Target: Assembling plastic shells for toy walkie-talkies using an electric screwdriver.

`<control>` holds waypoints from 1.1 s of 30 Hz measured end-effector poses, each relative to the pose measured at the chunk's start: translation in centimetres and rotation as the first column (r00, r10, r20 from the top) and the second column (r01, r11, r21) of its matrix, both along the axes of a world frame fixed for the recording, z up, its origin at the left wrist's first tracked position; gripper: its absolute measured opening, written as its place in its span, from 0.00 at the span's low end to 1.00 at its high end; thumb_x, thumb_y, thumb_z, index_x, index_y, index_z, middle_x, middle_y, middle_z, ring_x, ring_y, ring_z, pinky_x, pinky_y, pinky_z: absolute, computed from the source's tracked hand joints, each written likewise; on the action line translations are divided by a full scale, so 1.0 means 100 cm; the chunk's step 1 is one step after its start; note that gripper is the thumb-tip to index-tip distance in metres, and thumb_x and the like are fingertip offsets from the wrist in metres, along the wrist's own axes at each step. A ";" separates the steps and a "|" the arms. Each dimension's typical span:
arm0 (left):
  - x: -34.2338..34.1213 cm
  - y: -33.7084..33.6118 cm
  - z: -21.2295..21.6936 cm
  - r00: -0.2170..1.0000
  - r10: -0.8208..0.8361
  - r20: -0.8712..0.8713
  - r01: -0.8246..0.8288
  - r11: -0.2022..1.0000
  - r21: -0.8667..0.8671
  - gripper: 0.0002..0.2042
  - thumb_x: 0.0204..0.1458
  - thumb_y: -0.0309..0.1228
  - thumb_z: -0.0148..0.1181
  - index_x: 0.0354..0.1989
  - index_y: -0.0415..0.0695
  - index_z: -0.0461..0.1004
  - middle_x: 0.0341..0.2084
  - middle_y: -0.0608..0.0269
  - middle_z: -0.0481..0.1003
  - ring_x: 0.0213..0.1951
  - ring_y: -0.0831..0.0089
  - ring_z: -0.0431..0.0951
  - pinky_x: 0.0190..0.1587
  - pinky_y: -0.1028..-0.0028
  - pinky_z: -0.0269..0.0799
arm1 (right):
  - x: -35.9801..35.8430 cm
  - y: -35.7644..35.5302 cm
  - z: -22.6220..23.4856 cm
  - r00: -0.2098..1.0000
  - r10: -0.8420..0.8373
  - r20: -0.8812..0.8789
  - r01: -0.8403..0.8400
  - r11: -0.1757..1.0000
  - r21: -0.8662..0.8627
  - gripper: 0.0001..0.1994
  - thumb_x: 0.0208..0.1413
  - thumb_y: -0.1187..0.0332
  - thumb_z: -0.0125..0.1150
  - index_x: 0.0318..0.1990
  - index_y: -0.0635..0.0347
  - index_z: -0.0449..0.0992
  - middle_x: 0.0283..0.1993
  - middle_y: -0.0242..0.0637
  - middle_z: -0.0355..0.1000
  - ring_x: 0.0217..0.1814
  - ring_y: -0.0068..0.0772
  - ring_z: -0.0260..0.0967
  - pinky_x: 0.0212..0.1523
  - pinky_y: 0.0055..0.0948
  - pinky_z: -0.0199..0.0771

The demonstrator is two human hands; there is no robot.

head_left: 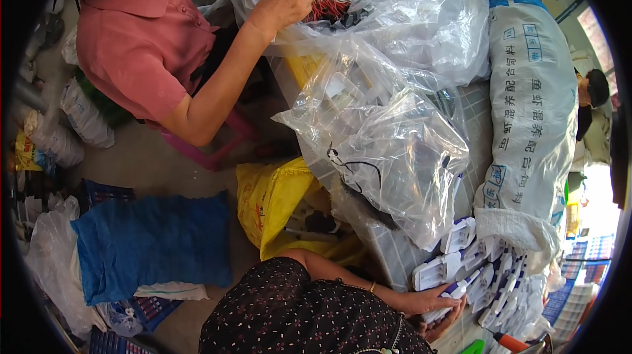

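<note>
My left hand point(426, 301), at the lower right with a bracelet on its wrist, is closed around a white and purple plastic part point(455, 289). Just below it, my right hand point(446, 325) curls its fingers against the same part from the other side; much of this hand is hidden. Close to both hands lies a heap of similar white plastic parts point(503, 288) with purple pieces, spread on a grey checked tabletop point(388, 255). A loose white part point(438, 271) rests right beside my left hand.
A large clear plastic bag point(395, 150) covers the table's middle. Beyond the heap lies a long white woven sack point(530, 104). A yellow bag point(276, 202) stands beside the table, a blue sack point(155, 245) at left. Across, a co-worker in a pink shirt point(131, 45) handles something white.
</note>
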State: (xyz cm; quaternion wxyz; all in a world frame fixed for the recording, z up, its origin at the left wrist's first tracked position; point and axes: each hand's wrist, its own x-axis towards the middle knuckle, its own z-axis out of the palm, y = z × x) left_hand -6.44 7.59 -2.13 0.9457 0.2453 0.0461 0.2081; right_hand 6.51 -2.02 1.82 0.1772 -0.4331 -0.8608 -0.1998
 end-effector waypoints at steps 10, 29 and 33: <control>-0.006 0.007 0.010 0.997 -0.068 0.027 0.070 0.996 -0.058 0.33 0.64 0.46 0.56 0.73 0.46 0.52 0.61 0.62 0.64 0.62 0.72 0.63 0.64 0.70 0.59 | -0.009 -0.016 -0.019 0.786 -0.478 -0.391 0.397 0.876 -0.273 0.45 0.59 0.37 0.56 0.70 0.68 0.56 0.69 0.64 0.58 0.70 0.66 0.58 0.68 0.57 0.60; -0.014 0.009 0.024 0.955 -0.093 0.281 0.119 0.990 -0.076 0.26 0.68 0.50 0.46 0.66 0.45 0.61 0.50 0.63 0.73 0.47 0.72 0.77 0.47 0.71 0.76 | 0.000 0.010 0.031 0.755 -0.281 -0.592 0.164 0.956 -0.244 0.50 0.46 0.42 0.71 0.70 0.65 0.58 0.73 0.64 0.51 0.75 0.63 0.51 0.71 0.54 0.54; -0.016 0.040 0.045 0.938 -0.014 0.346 0.068 0.987 -0.146 0.32 0.66 0.57 0.43 0.65 0.42 0.61 0.49 0.50 0.74 0.45 0.60 0.80 0.43 0.64 0.80 | -0.001 0.054 0.071 0.779 -0.231 -0.582 0.064 0.954 -0.293 0.48 0.44 0.45 0.75 0.67 0.68 0.63 0.72 0.64 0.54 0.74 0.61 0.54 0.69 0.49 0.59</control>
